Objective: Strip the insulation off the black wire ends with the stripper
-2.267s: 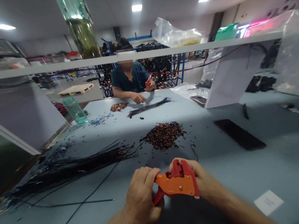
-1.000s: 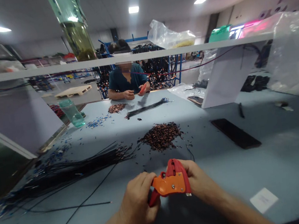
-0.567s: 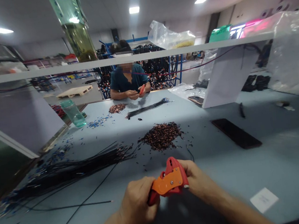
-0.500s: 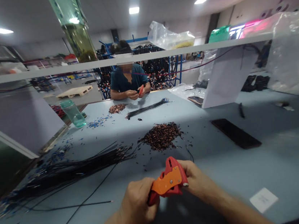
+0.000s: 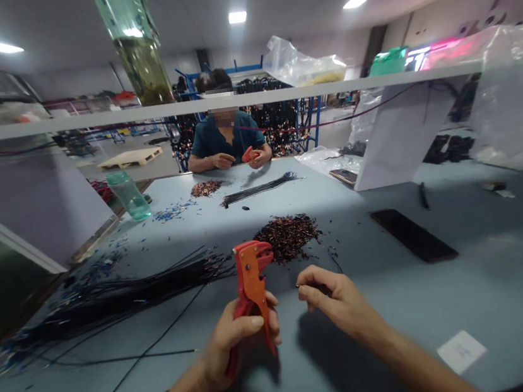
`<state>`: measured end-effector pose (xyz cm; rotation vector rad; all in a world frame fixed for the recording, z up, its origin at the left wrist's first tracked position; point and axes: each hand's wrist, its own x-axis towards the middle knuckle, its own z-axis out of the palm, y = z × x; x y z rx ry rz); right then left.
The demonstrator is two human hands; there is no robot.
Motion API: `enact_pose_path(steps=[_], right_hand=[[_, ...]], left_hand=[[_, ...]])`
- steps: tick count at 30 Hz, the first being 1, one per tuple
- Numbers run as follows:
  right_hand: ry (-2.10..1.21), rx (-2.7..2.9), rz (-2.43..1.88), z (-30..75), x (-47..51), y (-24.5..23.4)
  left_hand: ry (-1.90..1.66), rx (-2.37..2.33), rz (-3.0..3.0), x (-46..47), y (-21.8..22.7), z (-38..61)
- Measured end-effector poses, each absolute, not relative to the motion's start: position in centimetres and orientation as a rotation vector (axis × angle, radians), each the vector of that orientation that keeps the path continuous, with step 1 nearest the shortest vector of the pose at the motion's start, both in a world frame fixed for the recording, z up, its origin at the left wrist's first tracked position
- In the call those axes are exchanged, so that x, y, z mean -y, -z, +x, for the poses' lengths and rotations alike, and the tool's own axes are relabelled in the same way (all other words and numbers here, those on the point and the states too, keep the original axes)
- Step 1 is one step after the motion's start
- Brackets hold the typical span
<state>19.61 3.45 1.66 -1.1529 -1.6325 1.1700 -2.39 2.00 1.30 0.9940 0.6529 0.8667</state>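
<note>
My left hand (image 5: 240, 332) is wrapped around the handles of a red and orange wire stripper (image 5: 251, 270), its head turned up and its jaws pointing right. To the right, apart from the tool, my right hand (image 5: 328, 296) has thumb and index finger pinched together. A tiny dark tip shows at those fingertips, too small to name. Behind the stripper lies a heap of short black and copper offcuts (image 5: 290, 238). A bundle of black wires (image 5: 136, 300) stretches across the left side, and one loose wire (image 5: 139, 363) runs diagonally toward the front edge.
A dark phone (image 5: 414, 234) and a white paper square (image 5: 462, 351) lie on the right. Across the table a co-worker (image 5: 226, 140) holds a red tool, near another wire bundle (image 5: 260, 188). A green bottle (image 5: 129, 196) stands at left. A white shelf (image 5: 306, 92) spans overhead.
My left hand has turned the wire stripper upright and moved it left. My right hand has come away from the tool's head, now separate with fingers pinched.
</note>
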Motion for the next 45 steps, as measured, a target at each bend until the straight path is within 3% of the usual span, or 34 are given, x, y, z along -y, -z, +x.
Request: enact_pose_path(steps=[5,26,35,45], right_hand=[[-1.114,1.664,-1.152,19.6,-3.3,-2.0],[-1.089,1.452,-1.162,19.8,-3.4,-2.2],[-1.462,1.386,-1.039,19.6,-3.0,-3.0],[-1.364,1.32,-1.08,19.1,-3.0,-2.7]], left_hand=[[-0.747,-0.573,0.757,-2.4,-0.6,-2.8],[-0.581,-0.444,0.821,-2.2,-1.0,-2.9],[-0.482,-0.388,0.826,-1.7,-1.0,-2.5],[-0.436,-0.485,0.827,-2.0,-0.5,-2.9]])
